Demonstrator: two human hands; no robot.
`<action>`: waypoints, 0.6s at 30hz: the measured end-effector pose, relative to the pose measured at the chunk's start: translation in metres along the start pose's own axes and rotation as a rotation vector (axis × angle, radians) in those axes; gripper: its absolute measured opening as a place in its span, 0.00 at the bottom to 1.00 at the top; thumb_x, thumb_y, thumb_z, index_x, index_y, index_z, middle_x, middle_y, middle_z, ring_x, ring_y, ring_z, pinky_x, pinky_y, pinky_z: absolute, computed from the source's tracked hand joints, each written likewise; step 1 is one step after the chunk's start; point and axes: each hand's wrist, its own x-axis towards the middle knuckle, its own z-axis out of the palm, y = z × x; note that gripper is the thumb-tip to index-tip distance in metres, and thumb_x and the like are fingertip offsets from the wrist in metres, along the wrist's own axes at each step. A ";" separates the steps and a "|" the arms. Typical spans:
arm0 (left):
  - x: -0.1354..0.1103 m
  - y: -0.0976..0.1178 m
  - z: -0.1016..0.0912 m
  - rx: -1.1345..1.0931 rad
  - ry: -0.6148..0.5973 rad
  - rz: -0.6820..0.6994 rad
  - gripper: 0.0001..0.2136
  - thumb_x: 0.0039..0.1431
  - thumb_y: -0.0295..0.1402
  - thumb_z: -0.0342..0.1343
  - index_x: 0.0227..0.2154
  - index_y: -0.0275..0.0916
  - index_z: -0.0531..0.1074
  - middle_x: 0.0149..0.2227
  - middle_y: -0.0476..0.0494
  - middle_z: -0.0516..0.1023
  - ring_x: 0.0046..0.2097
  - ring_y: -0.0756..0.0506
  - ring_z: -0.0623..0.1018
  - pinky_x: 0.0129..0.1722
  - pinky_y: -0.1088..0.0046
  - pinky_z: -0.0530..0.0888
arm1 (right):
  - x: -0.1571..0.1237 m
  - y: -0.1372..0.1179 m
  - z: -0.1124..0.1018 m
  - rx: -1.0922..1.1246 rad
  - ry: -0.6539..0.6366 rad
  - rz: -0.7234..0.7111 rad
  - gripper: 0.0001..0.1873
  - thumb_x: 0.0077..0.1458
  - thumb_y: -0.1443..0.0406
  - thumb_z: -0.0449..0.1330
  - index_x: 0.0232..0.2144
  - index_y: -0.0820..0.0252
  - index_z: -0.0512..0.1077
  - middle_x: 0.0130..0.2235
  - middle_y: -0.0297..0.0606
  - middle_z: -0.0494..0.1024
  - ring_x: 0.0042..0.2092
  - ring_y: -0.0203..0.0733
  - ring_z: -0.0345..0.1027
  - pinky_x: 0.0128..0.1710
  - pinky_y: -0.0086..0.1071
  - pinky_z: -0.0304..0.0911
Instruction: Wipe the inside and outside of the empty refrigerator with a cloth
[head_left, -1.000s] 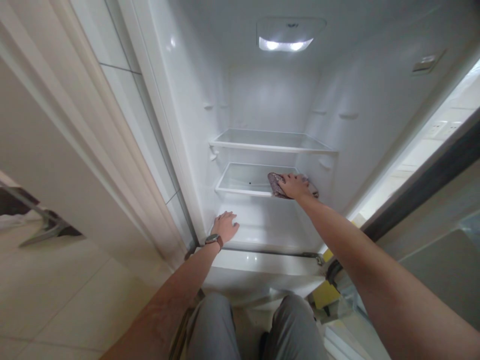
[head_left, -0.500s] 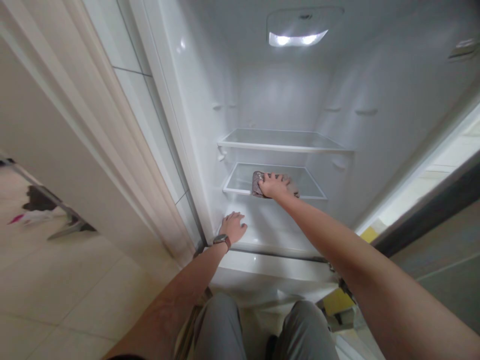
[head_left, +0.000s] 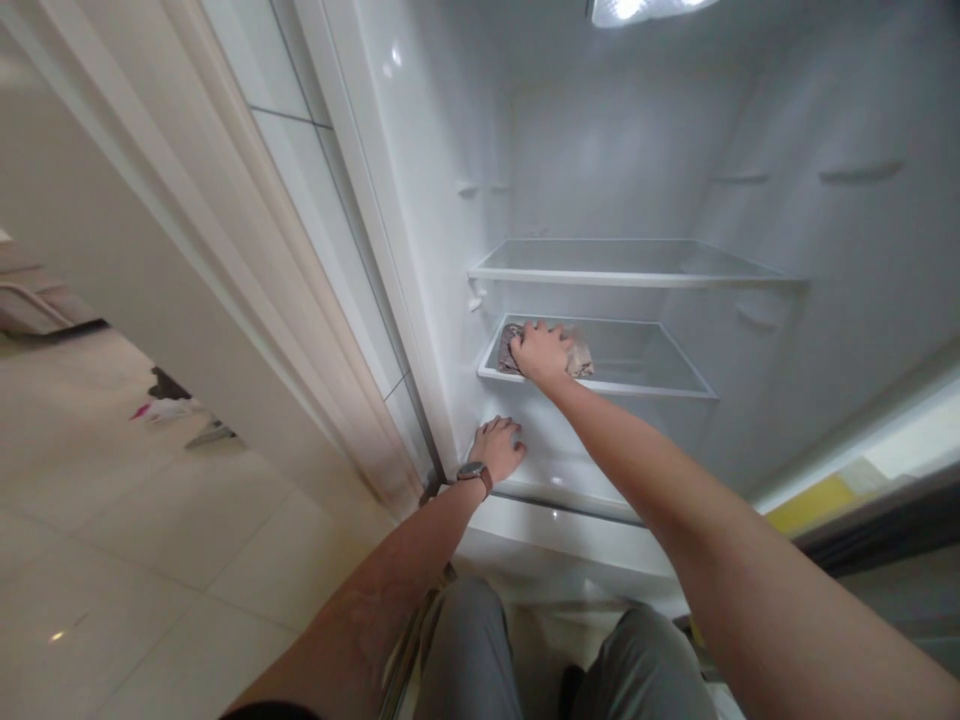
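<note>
A folded brown-grey patterned cloth (head_left: 509, 350) lies on the left part of the lower glass shelf (head_left: 637, 355) inside an open refrigerator. My right hand (head_left: 544, 350) presses down on this cloth, fingers spread over it and thumb at its left side; a lighter part sticks out to the right of the hand. Below that shelf, near the left wall, my left hand (head_left: 498, 446) rests on the refrigerator's bottom surface with its fingers apart and nothing in it. A watch (head_left: 475, 474) is on the left wrist.
An upper glass shelf (head_left: 622, 260) spans the compartment above the right hand. Moulded shelf supports (head_left: 859, 173) stick out from the side walls. A lit lamp (head_left: 645, 8) is at the top. The left door frame (head_left: 300, 300) stands close to the left arm.
My right hand has slid the cloth leftward along the lower shelf. My left hand stays at the same spot on the bottom. The whole view has shifted and tilted downward.
</note>
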 end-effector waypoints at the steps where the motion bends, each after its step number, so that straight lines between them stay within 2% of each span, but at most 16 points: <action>1: 0.000 0.000 0.000 0.003 -0.004 0.000 0.19 0.66 0.35 0.56 0.58 0.43 0.76 0.66 0.42 0.73 0.68 0.37 0.68 0.67 0.55 0.65 | -0.002 -0.001 -0.001 0.001 0.032 -0.036 0.25 0.69 0.59 0.46 0.57 0.62 0.74 0.60 0.57 0.72 0.61 0.67 0.59 0.59 0.65 0.54; 4: 0.001 0.000 -0.001 0.012 -0.007 -0.009 0.19 0.67 0.36 0.56 0.58 0.43 0.76 0.66 0.42 0.73 0.67 0.38 0.68 0.67 0.55 0.65 | -0.014 0.003 -0.008 -0.007 0.133 -0.218 0.21 0.69 0.61 0.46 0.54 0.61 0.73 0.59 0.55 0.73 0.62 0.63 0.58 0.59 0.59 0.54; 7: 0.001 0.003 -0.004 0.028 0.003 -0.018 0.18 0.66 0.36 0.56 0.57 0.44 0.76 0.64 0.42 0.75 0.66 0.38 0.71 0.65 0.58 0.67 | -0.039 0.016 -0.011 -0.038 0.176 -0.553 0.18 0.69 0.61 0.49 0.52 0.60 0.72 0.58 0.53 0.73 0.61 0.60 0.58 0.58 0.56 0.53; 9: 0.001 0.005 -0.006 0.042 0.007 -0.025 0.17 0.67 0.36 0.56 0.56 0.42 0.77 0.60 0.39 0.78 0.62 0.38 0.74 0.63 0.58 0.69 | -0.060 0.031 -0.007 -0.080 0.084 -0.863 0.16 0.68 0.60 0.51 0.51 0.59 0.73 0.56 0.51 0.74 0.60 0.57 0.59 0.58 0.54 0.53; 11: 0.001 0.006 -0.008 0.045 0.002 -0.024 0.16 0.67 0.37 0.56 0.54 0.40 0.78 0.57 0.36 0.80 0.60 0.37 0.76 0.61 0.58 0.70 | -0.083 0.050 0.001 -0.122 -0.094 -1.140 0.16 0.68 0.59 0.52 0.50 0.58 0.74 0.54 0.49 0.75 0.57 0.55 0.61 0.56 0.50 0.54; 13: 0.000 0.007 -0.008 0.035 -0.007 -0.011 0.15 0.68 0.37 0.55 0.54 0.42 0.78 0.58 0.37 0.79 0.62 0.37 0.74 0.62 0.58 0.70 | -0.105 0.073 0.012 -0.151 -0.285 -1.267 0.16 0.68 0.59 0.52 0.51 0.57 0.74 0.54 0.48 0.75 0.56 0.53 0.62 0.55 0.47 0.56; 14: 0.000 0.006 -0.008 0.030 -0.009 -0.006 0.16 0.68 0.36 0.55 0.54 0.43 0.78 0.60 0.38 0.77 0.64 0.37 0.73 0.63 0.58 0.69 | -0.116 0.085 0.017 -0.160 -0.363 -1.250 0.17 0.68 0.59 0.52 0.52 0.56 0.74 0.54 0.48 0.75 0.56 0.52 0.62 0.55 0.47 0.56; 15: 0.000 0.006 -0.008 0.025 -0.010 -0.007 0.16 0.67 0.36 0.55 0.56 0.44 0.77 0.63 0.39 0.76 0.66 0.37 0.71 0.65 0.57 0.68 | -0.127 0.097 0.023 -0.167 -0.422 -1.172 0.18 0.67 0.59 0.52 0.54 0.55 0.73 0.56 0.49 0.74 0.57 0.53 0.62 0.55 0.47 0.57; 16: 0.001 0.005 -0.007 0.021 -0.009 -0.013 0.18 0.67 0.35 0.55 0.57 0.44 0.77 0.65 0.40 0.74 0.67 0.37 0.70 0.66 0.56 0.67 | -0.137 0.107 0.028 -0.170 -0.459 -1.037 0.20 0.67 0.59 0.51 0.57 0.54 0.72 0.59 0.49 0.73 0.59 0.54 0.60 0.56 0.48 0.57; 18: 0.001 0.003 -0.005 0.016 -0.010 -0.027 0.20 0.66 0.35 0.55 0.59 0.44 0.76 0.67 0.41 0.72 0.69 0.37 0.68 0.68 0.55 0.66 | -0.154 0.123 0.038 -0.164 -0.476 -0.645 0.24 0.69 0.58 0.48 0.63 0.51 0.69 0.65 0.48 0.68 0.64 0.57 0.55 0.58 0.51 0.57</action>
